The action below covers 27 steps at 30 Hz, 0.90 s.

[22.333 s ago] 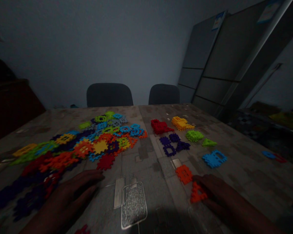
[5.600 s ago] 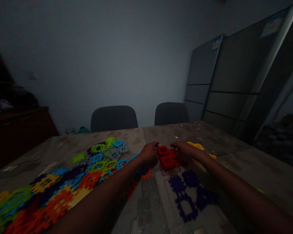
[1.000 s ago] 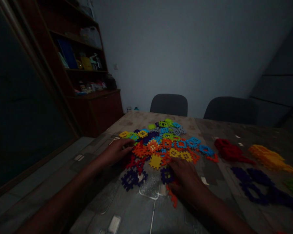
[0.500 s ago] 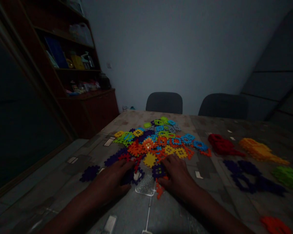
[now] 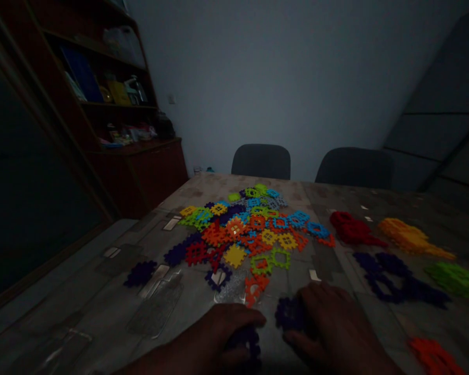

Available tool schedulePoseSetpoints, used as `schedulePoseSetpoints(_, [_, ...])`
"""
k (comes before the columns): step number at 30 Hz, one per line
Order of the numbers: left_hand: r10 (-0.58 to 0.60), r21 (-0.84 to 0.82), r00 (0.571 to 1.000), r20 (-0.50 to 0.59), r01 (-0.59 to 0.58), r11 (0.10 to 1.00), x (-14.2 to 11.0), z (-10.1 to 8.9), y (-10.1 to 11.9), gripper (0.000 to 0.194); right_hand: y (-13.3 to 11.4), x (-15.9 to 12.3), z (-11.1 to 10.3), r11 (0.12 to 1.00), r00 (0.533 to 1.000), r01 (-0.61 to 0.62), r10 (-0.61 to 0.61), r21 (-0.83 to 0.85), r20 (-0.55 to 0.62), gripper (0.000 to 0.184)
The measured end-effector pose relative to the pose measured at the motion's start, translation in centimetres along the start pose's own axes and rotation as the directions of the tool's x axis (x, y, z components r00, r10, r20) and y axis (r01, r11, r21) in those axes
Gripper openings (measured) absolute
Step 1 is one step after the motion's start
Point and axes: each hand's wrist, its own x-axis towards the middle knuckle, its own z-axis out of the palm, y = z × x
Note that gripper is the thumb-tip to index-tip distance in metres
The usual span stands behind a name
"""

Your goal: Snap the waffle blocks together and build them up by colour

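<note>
My left hand [image 5: 222, 333] is closed around a dark purple notched tile [image 5: 250, 344] low over the near part of the table. To its right, my right hand [image 5: 328, 317] grips another dark purple tile [image 5: 288, 312] between thumb and fingers. Beyond both hands spreads a mixed pile of toothed plastic building tiles, among them a plain yellow tile [image 5: 235, 255], a light green frame tile [image 5: 280, 259] and an orange tile [image 5: 255, 288]. A purple frame tile [image 5: 210, 278] lies at the pile's near edge, and a loose purple tile [image 5: 140, 273] sits farther left.
On the right lie single-colour groups: red tiles [image 5: 349, 229], yellow-orange tiles [image 5: 406, 237], purple tiles [image 5: 386, 289], green tiles [image 5: 455, 278] and orange tiles [image 5: 437, 357]. Two chairs [image 5: 261, 160] stand behind the table [image 5: 203, 187]. A shelf cabinet [image 5: 140, 169] is at the left.
Both hands have drawn back from the pile toward me, each carrying a purple tile. Light green frame tiles now show where the right hand's purple tile lay.
</note>
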Motion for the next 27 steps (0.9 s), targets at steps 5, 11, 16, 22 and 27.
schedulePoseSetpoints(5, [0.226,0.195,0.957,-0.184,-0.190,0.962,0.3,-1.3,0.0,0.035,2.3,-1.8,0.2,0.971,0.971,0.240,-0.240,0.015,-0.002,0.049])
schedulePoseSetpoints(11, [0.208,0.248,0.976,-0.055,-0.189,0.950,-0.7,-3.4,0.2,0.048,3.8,-0.3,3.5,0.818,0.824,0.566,-0.565,0.108,-0.043,0.072])
schedulePoseSetpoints(16, [0.189,0.266,0.978,0.087,-0.206,0.942,-0.9,-1.8,0.2,0.077,2.4,-0.6,2.1,0.873,0.884,0.466,-0.465,0.145,-0.043,0.070])
schedulePoseSetpoints(22, [0.305,0.237,0.949,0.083,-0.317,0.919,-0.9,-0.9,-0.8,0.065,0.6,-1.5,1.0,0.954,0.961,0.276,-0.277,0.120,-0.009,0.072])
schedulePoseSetpoints(27, [0.244,0.288,0.968,-0.051,-0.220,0.932,-0.6,-1.2,-0.3,0.041,-0.2,-1.3,2.9,0.975,0.979,0.201,-0.202,0.092,-0.007,0.078])
